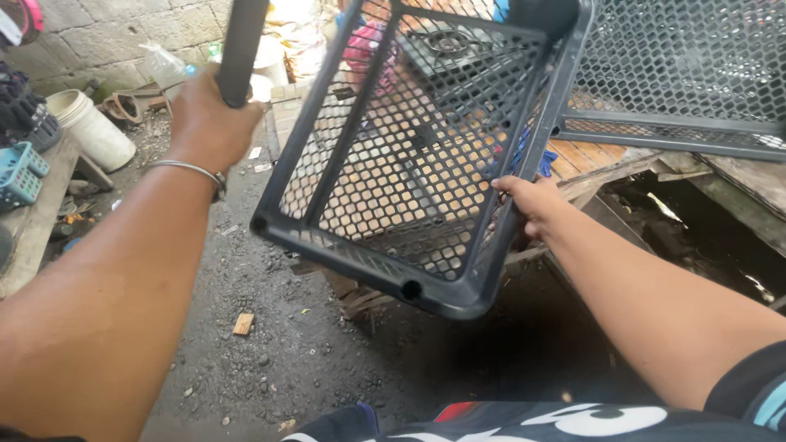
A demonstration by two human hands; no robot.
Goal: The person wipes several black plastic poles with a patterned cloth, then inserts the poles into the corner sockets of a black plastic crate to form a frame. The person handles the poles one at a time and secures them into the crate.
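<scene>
A dark grey plastic shelf panel with a honeycomb mesh and corner sockets hangs tilted in front of me. My right hand grips its right rim. My left hand, with a metal bangle on the wrist, is closed around a dark grey tube that points up out of the picture, to the left of the panel. A second mesh panel of the same kind lies at the upper right, its corner touching the held one.
Below is gritty dark ground with a small wood scrap. A white bucket and a blue basket stand at the left by a block wall. Wooden planks and a dark pit lie at the right.
</scene>
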